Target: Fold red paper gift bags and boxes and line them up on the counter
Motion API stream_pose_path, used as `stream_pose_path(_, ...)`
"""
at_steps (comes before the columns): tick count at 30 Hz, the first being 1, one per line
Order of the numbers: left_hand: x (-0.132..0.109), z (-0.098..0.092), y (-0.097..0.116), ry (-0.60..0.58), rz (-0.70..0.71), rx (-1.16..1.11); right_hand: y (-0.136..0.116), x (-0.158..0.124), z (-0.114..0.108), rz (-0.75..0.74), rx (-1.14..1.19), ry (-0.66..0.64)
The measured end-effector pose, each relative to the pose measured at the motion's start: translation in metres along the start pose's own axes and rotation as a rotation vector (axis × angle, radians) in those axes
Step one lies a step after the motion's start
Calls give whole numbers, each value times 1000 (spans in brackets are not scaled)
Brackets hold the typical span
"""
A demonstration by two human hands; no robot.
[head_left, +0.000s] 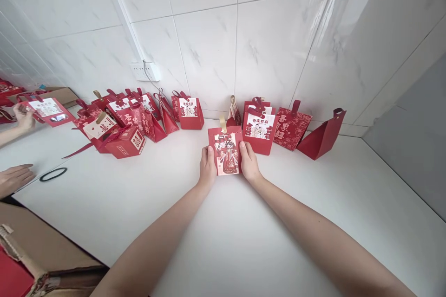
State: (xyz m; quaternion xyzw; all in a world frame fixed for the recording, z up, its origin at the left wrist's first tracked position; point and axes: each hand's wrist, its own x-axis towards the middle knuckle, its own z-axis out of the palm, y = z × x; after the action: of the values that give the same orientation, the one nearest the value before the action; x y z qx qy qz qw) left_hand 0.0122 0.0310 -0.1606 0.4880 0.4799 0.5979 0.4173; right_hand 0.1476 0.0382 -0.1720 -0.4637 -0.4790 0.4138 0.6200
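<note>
A red gift bag (226, 151) with a cartoon couple on its front and a gold ribbon tab on top stands on the white table (146, 199). My left hand (208, 167) grips its left side and my right hand (250, 162) grips its right side, thumbs on the front. Just behind it stands another red bag (259, 132) with a white label. Further red bags line the tiled wall to either side.
A cluster of red bags and a small red box (126, 141) lies at the left. Another person's hands (16, 178) are at the far left, one holding a red bag (45, 110). A black ring (53, 174) lies on the table. A cardboard box (38, 250) sits bottom left.
</note>
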Motion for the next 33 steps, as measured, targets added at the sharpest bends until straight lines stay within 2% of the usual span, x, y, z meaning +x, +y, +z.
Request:
stream_pose_path(5,2,-5,-2,-48,20,20,1,3,-3,-29,-28,-13)
stream_pose_path(11,3,-6,-4,-46,58,147,-2,2,-5,-50,-85,-20)
stream_pose_path(13,3,-6,-2,-41,113,186,-7,-2,-5,-91,-108,3)
stream_pose_path(16,6,-12,5,30,285,254,-16,-10,-6,-198,-131,-11)
stream_pose_path(18,9,-20,11,99,339,271,-20,-14,-8,-225,-111,-42)
stream_pose_path(22,16,-43,33,158,236,177,-17,-10,-13,-161,-28,-14)
stream_pose_path(25,15,-49,56,40,209,119,-9,0,-18,-93,2,58)
stream_pose_path(29,7,-35,84,-201,218,302,2,11,-24,28,41,104)
stream_pose_path(33,17,-28,100,-264,113,453,6,13,-27,43,39,97)
